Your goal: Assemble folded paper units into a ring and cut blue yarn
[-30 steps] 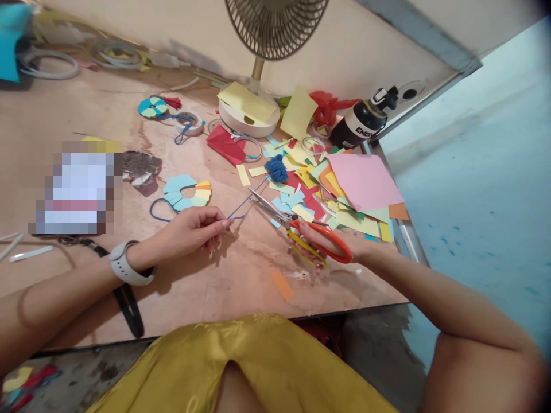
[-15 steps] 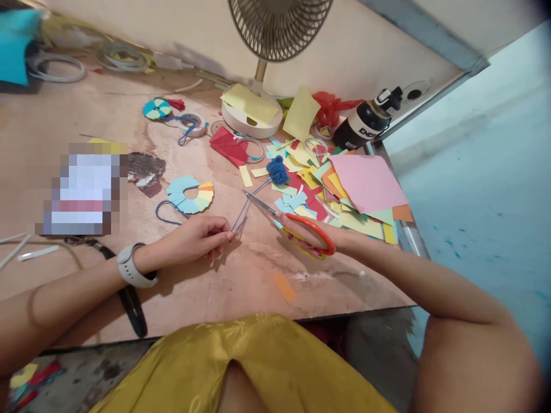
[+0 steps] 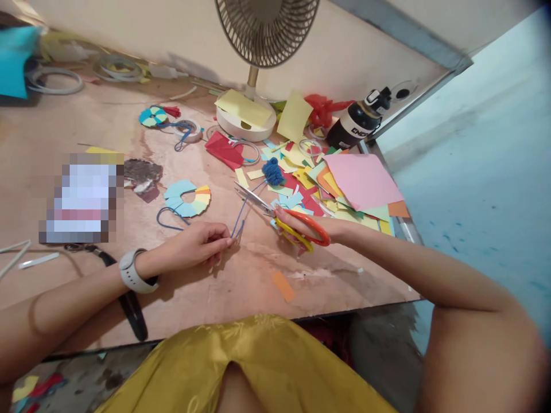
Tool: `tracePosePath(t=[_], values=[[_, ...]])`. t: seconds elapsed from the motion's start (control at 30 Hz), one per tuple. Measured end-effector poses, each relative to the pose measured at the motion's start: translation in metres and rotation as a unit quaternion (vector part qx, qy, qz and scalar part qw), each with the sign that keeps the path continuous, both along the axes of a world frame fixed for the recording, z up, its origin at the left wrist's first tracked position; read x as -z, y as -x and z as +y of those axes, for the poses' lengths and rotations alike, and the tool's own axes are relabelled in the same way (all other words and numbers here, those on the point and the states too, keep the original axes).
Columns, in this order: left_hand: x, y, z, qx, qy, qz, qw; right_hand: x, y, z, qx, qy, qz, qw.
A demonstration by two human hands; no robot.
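Note:
My left hand (image 3: 212, 242) pinches a blue yarn strand (image 3: 240, 217) between thumb and finger, a short loose end sticking up beside it. The strand runs up and right to a small blue yarn ball (image 3: 273, 171) lying among paper scraps. In my right hand (image 3: 295, 226) are scissors (image 3: 307, 225) with orange and yellow handles. Their blades point left and cross the strand between my left hand and the ball; I cannot tell whether it is cut. Just beyond my left hand lies a folded-paper ring (image 3: 174, 198) in light blue, yellow and orange, with a blue cord (image 3: 160, 218) beside it.
A fan (image 3: 245, 123) stands at the back, a black bottle (image 3: 353, 123) to its right. Coloured paper sheets (image 3: 361, 178) and scraps are piled at right. A blurred-out phone-like object (image 3: 81, 198) lies left. Behind are a tape roll (image 3: 189, 131) and a finished-looking paper disc (image 3: 152, 117).
The scissors have shifted slightly on the strand, and their handles sit a little further apart. My left hand keeps its pinch. The whole view has shifted slightly.

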State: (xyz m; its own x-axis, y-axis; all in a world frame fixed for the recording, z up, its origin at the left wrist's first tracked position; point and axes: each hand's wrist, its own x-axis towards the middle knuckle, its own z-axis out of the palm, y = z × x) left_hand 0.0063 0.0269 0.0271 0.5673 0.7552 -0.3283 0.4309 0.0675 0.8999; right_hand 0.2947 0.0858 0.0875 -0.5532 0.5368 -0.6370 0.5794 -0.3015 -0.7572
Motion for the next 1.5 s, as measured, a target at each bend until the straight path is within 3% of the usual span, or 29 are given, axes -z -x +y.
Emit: tracePosePath(t=[0.2, 0.37, 0.5, 0.57, 0.67, 0.73, 0.8, 0.87, 0.93, 1.03, 1.17, 1.23, 1.33, 1.43, 1.5], values=[[0.000, 0.000, 0.000, 0.012, 0.005, -0.001, 1.000, -0.004, 0.009, 0.011, -0.040, -0.009, -0.094, 0.995], [-0.004, -0.001, -0.003, 0.021, 0.014, -0.001, 1.000, 0.009, 0.010, 0.013, -0.070, -0.095, -0.136, 0.984], [-0.011, -0.001, -0.007, 0.084, 0.055, -0.039, 0.994, 0.019, 0.009, 0.016, -0.088, -0.152, -0.186, 0.967], [-0.014, 0.000, -0.007, 0.073, 0.074, -0.079, 0.991, 0.023, 0.002, 0.022, -0.108, -0.205, -0.249, 0.940], [-0.020, 0.004, 0.000, -0.003, 0.089, -0.127, 0.988, 0.024, -0.019, 0.034, -0.115, -0.330, -0.356, 0.867], [-0.023, 0.007, 0.006, -0.033, 0.096, -0.145, 0.984, 0.018, -0.034, 0.040, -0.141, -0.362, -0.377, 0.841], [-0.026, 0.010, 0.010, -0.040, 0.096, -0.150, 0.983, 0.010, -0.043, 0.040, -0.180, -0.384, -0.357, 0.832], [-0.029, 0.011, 0.012, -0.035, 0.097, -0.146, 0.984, 0.001, -0.039, 0.033, -0.163, -0.439, -0.293, 0.834], [-0.032, 0.011, 0.010, -0.030, 0.099, -0.136, 0.985, -0.003, -0.021, 0.021, -0.115, -0.487, -0.117, 0.858], [-0.037, 0.009, 0.007, -0.036, 0.090, -0.114, 0.989, 0.005, 0.021, 0.002, -0.140, -0.414, 0.121, 0.891], [-0.043, 0.013, 0.009, -0.069, 0.060, -0.093, 0.991, 0.023, 0.056, -0.006, -0.128, -0.198, 0.216, 0.947], [-0.042, 0.021, 0.015, -0.058, 0.061, -0.082, 0.993, 0.029, 0.054, -0.002, -0.098, -0.114, 0.247, 0.957], [-0.037, 0.043, 0.030, 0.002, 0.076, -0.037, 0.996, 0.035, 0.038, 0.011, -0.004, -0.104, 0.286, 0.953], [-0.033, 0.068, 0.045, -0.015, 0.054, -0.002, 0.998, 0.040, 0.021, 0.021, 0.090, -0.086, 0.308, 0.943], [-0.033, 0.081, 0.052, -0.071, 0.026, 0.008, 0.997, 0.042, 0.011, 0.027, 0.127, -0.066, 0.310, 0.940]])
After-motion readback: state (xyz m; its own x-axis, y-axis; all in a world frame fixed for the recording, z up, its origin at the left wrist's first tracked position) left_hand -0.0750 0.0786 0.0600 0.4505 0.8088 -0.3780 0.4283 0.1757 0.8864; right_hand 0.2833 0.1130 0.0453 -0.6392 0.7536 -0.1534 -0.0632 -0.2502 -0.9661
